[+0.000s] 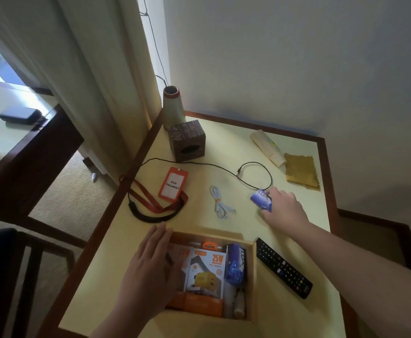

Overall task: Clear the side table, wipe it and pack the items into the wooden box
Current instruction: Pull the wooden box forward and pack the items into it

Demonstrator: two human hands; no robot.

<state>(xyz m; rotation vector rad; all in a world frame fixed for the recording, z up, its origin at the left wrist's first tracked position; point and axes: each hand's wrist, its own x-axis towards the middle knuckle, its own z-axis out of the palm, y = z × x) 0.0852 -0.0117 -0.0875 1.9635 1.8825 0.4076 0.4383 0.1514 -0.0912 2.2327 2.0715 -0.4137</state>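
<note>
The left hand (pixel 148 272) lies flat, fingers together and gripping nothing, on the wooden box's (pixel 251 276) 9 o'clock wall. The right hand (pixel 283 207) reaches out to 1 o'clock, fingers closed around a blue soap packet (pixel 260 200) resting on the side table (pixel 236 147). Inside the box stand a charger carton (pixel 205 269) marked "25W" and another blue packet (pixel 236 263) reading "LUX". At 11 o'clock lies an orange badge (pixel 172 182) reading "PAS PELAWAT". A white cable (pixel 219 202) lies between badge and soap; a remote (pixel 282 265) sits just beside the box at 3 o'clock.
</note>
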